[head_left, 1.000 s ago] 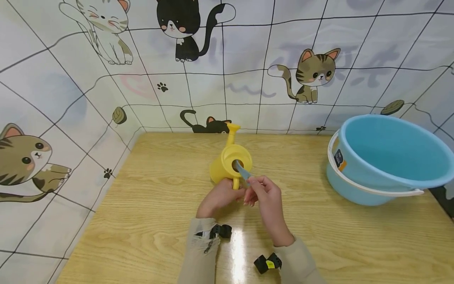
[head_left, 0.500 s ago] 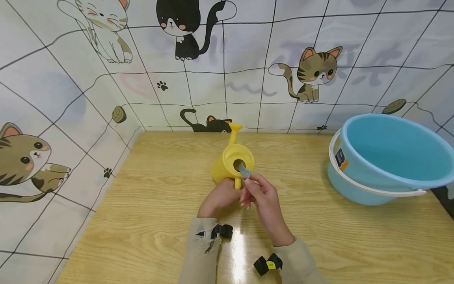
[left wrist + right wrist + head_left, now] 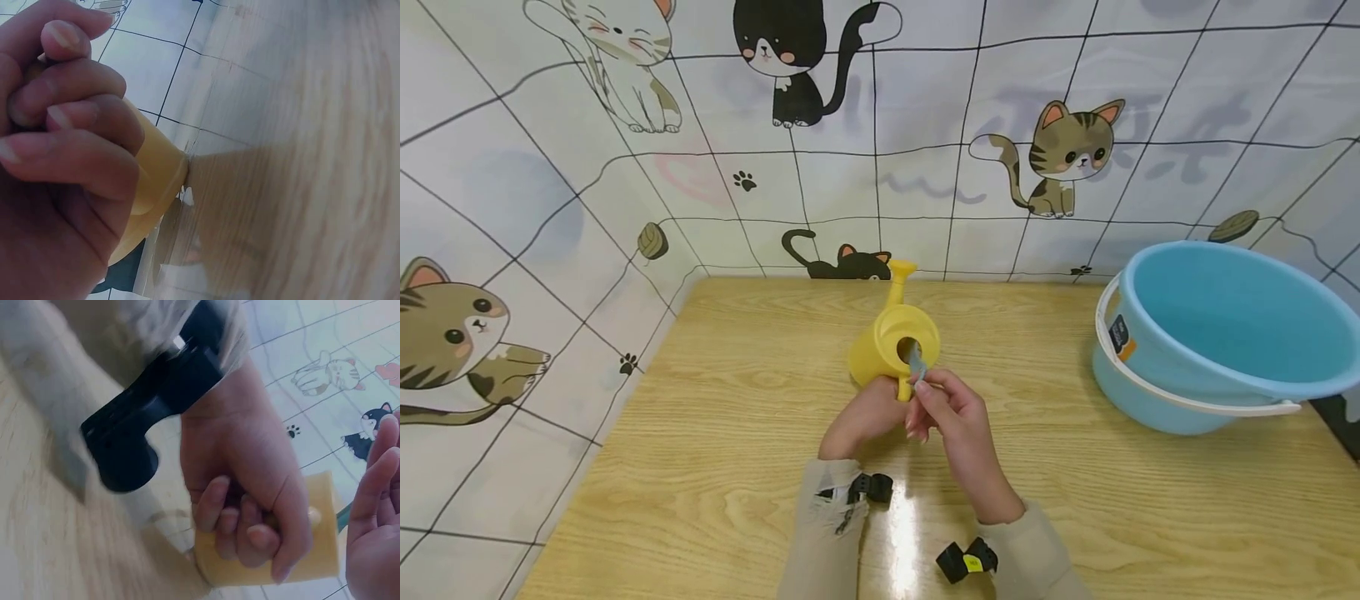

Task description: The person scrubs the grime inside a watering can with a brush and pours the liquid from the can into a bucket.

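The yellow watering can (image 3: 868,360) stands tilted towards me on the table, its round opening facing up at the head view and its spout pointing to the wall. My left hand (image 3: 867,417) grips its handle with curled fingers, which the right wrist view shows from the side. Between thumb and fingers, my right hand (image 3: 955,417) pinches the end of a slim blue-grey handle (image 3: 916,358). The other end of this handle reaches into the can's opening, where its tip is hidden. In the left wrist view the can (image 3: 159,165) shows behind curled fingers.
A large light blue bucket (image 3: 1165,367) with a white carrying handle stands at the right, with a blue basin (image 3: 1232,304) set in it. Behind the wooden table (image 3: 722,467) hangs a wall covering (image 3: 925,108) printed with cats. Both wrists wear black cameras.
The blue-grey handle has sunk deeper into the can and turned more upright, with the right hand following slightly leftward. The can has shifted a little to the right.
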Action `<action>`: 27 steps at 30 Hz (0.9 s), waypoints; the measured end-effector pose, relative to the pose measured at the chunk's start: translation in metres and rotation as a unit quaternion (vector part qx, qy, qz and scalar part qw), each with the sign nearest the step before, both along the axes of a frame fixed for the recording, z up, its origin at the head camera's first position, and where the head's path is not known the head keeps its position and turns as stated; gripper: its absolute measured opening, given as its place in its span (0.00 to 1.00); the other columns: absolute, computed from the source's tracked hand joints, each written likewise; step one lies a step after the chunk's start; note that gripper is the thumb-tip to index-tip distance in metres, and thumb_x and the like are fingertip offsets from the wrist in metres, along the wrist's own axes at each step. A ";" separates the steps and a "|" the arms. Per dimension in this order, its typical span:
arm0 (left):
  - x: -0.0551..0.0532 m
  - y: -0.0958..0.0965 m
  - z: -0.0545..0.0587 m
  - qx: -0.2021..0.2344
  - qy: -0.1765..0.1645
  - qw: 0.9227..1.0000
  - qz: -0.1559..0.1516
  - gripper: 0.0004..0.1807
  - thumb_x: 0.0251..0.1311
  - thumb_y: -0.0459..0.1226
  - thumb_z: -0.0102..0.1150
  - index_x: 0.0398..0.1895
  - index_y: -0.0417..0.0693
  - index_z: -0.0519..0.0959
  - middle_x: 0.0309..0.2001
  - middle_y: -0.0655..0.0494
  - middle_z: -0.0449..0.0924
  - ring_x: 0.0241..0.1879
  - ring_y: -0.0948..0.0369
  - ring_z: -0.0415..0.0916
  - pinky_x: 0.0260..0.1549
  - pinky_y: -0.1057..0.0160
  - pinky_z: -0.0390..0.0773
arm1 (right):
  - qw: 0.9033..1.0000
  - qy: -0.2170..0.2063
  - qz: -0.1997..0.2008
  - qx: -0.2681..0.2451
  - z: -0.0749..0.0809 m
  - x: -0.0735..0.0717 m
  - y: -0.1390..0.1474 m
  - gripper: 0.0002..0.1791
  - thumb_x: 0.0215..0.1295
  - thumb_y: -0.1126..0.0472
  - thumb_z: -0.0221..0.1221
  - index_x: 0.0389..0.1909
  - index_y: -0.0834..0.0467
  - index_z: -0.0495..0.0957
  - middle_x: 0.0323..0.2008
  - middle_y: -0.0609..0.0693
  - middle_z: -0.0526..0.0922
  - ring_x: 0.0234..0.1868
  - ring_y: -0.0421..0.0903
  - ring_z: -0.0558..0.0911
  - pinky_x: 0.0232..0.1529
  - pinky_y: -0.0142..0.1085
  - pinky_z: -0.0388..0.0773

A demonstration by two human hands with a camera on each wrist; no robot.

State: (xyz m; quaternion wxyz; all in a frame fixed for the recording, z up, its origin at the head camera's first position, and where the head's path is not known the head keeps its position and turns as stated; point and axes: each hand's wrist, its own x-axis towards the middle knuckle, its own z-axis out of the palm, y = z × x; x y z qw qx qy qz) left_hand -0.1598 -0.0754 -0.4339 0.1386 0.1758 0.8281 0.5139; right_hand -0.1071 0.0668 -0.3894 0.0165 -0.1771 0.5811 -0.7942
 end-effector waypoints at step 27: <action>-0.001 0.000 0.001 -0.084 0.048 0.995 0.019 0.15 0.58 0.42 0.51 0.14 0.51 0.72 0.13 0.64 0.67 0.16 0.68 0.64 0.19 0.70 0.66 | 0.997 -0.039 -0.012 0.067 -0.009 -0.009 0.007 0.15 0.64 0.60 0.50 0.45 0.68 0.69 0.23 0.56 0.79 0.22 0.56 0.77 0.20 0.38 0.73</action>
